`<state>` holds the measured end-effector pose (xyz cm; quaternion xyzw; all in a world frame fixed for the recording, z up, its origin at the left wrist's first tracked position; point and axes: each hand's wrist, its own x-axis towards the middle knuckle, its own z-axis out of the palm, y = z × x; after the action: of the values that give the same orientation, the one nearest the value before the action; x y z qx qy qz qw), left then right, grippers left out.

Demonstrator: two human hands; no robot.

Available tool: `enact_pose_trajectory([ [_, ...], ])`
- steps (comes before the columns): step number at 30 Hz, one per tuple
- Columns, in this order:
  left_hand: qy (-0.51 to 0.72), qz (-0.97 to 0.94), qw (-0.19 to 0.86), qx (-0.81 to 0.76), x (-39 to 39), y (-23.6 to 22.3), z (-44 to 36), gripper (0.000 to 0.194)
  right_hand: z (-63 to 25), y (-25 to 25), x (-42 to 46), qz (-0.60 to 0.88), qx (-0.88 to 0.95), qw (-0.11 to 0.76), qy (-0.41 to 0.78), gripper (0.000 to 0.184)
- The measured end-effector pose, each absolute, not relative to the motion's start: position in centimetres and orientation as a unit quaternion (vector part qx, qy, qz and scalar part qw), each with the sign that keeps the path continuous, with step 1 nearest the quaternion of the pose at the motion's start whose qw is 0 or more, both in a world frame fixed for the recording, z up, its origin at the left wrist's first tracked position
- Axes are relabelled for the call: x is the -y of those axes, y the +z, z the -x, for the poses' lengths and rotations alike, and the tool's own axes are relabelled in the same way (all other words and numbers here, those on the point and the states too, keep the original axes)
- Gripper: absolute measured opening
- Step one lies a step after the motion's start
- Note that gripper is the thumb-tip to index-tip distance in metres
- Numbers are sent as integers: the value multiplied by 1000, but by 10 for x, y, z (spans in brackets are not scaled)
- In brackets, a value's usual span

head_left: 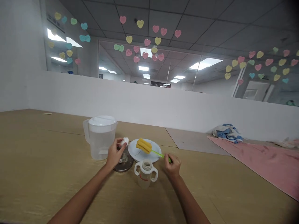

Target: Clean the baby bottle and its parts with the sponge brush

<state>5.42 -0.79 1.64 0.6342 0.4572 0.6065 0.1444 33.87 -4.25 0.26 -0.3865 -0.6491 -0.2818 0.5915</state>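
Observation:
My right hand [173, 164] is closed round the green handle of a bottle brush with a yellow sponge head [144, 145]. The sponge is over a white plate [154, 158]. Between finger and thumb, my left hand [115, 154] pinches a small white cap-like piece [125, 141]; its exact kind is unclear. Under that hand lies a dark round dish [123, 168] with small clear and white parts in it. A clear baby bottle [144, 179] with two white side handles stands upright and uncapped between my forearms, touched by neither hand.
A lidded clear plastic pitcher [102, 140] stands behind my left hand. On the right lie a pink cloth [261, 161] and a crumpled blue-and-white cloth [227, 133] against the white wall [149, 102]. The table [58, 174] has a brown covering.

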Motion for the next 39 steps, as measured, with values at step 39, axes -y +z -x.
enact_pose_trajectory([
  [39,431,-841,14,-326,67,10,-100,43,-348,-2,35,499,618,553,-252,40],
])
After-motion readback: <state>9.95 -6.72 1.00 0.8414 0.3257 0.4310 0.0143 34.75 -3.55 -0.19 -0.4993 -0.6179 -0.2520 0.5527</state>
